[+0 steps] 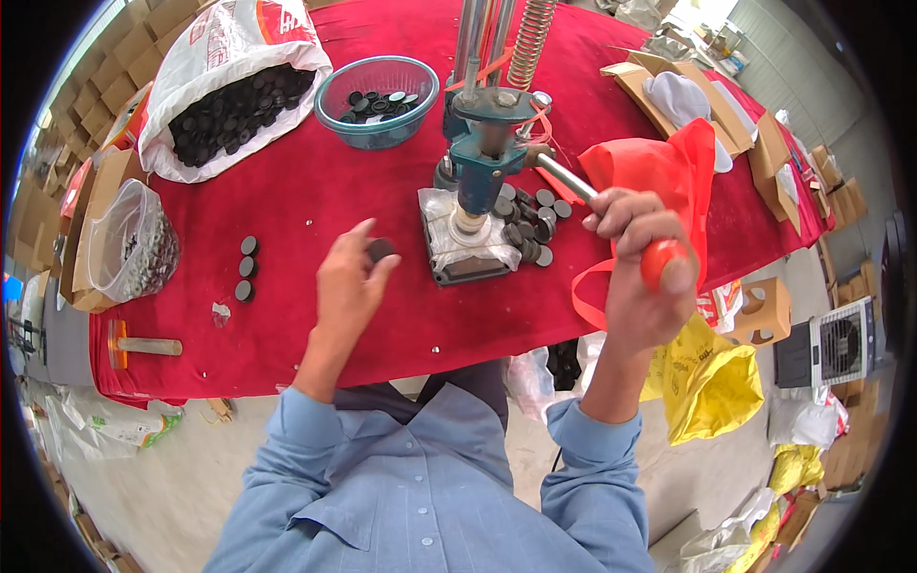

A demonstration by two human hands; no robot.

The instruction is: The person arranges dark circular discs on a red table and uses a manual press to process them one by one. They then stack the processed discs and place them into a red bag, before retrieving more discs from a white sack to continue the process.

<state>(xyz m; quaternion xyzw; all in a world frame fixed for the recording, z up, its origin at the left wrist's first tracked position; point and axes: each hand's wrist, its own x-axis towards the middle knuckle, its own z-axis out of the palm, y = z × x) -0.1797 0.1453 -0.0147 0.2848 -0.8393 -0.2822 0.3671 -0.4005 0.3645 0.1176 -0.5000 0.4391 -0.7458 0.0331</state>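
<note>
My left hand (346, 285) is over the cloth, left of the press, with a small black disc (380, 249) between its fingers and thumb. My right hand (645, 253) is wrapped around the press lever, a metal rod (567, 176) ending in a red knob (661, 264). The green hand press (480, 162) stands at the middle of the table. Its ram comes down on a base (470, 246) wrapped in clear plastic; whatever lies under the ram is hidden. A heap of black discs (526, 225) lies against the right side of the base.
Three discs (248, 266) form a row at left, near a hammer (143, 346). Behind are a white sack (239, 105) of discs and a blue-green bowl (376, 129). A clear tub (134, 244) sits far left. A red bag (659, 172) lies beside my right hand.
</note>
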